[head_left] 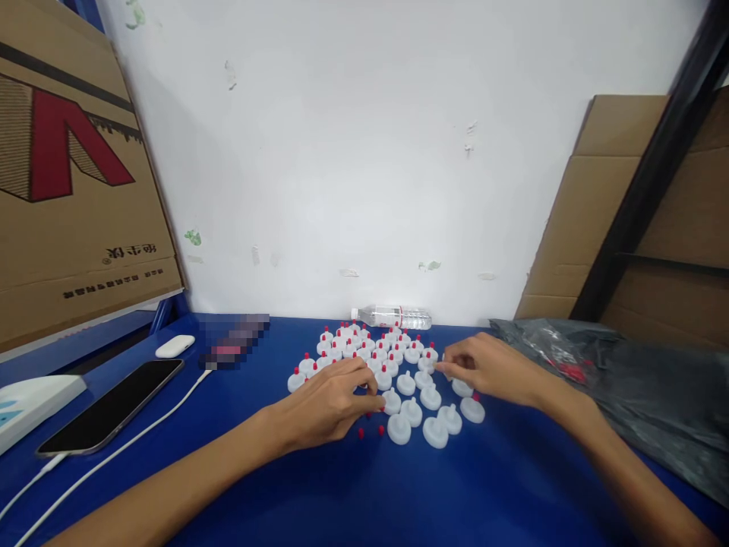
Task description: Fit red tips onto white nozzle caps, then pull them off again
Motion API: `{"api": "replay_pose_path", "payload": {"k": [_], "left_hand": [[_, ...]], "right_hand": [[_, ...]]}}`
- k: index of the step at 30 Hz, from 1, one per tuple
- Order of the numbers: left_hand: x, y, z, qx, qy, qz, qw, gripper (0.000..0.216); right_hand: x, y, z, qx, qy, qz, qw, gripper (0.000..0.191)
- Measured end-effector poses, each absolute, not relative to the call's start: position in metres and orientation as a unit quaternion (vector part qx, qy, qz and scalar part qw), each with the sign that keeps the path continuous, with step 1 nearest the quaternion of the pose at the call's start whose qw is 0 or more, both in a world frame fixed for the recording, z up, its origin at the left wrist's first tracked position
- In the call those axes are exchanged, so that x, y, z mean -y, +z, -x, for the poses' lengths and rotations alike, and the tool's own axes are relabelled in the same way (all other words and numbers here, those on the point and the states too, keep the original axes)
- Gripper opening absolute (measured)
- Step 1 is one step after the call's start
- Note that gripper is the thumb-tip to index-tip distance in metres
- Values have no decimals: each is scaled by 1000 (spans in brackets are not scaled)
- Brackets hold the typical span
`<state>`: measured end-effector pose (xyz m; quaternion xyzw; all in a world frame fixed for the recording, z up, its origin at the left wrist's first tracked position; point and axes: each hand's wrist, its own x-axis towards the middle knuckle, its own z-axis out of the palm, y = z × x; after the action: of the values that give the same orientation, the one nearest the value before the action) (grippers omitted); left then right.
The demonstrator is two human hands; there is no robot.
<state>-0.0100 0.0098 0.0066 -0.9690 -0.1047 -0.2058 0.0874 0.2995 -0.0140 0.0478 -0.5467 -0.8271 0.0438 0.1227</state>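
Blue tabletop (364, 494) supports white spouted caps (411, 412), many red-tipped, between and beyond left hand (336, 399) and right hand (484, 367). Both hands' fingers curl inward; whether they grip anything cannot be determined.

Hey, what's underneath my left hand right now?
Beside your left hand, loose red tips show on the blue table, with white caps beyond. Whatever lies directly beneath is covered.
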Motion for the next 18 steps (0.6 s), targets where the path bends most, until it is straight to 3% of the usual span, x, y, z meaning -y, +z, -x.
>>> {"api": "replay_pose_path", "payload": {"k": [3, 6, 10, 18], "left_hand": [[-11, 6, 10, 96, -221, 967, 85, 39], [-10, 6, 10, 96, -230, 965, 78, 32], [-6, 8, 8, 109, -230, 965, 66, 13], [-1, 13, 7, 126, -202, 970, 43, 13]], "right_hand": [[11, 51, -313, 814, 41, 567, 116, 39], [15, 56, -326, 798, 187, 566, 90, 35], [20, 59, -336, 764, 338, 544, 72, 46], [12, 47, -338, 787, 347, 504, 79, 33]]}}
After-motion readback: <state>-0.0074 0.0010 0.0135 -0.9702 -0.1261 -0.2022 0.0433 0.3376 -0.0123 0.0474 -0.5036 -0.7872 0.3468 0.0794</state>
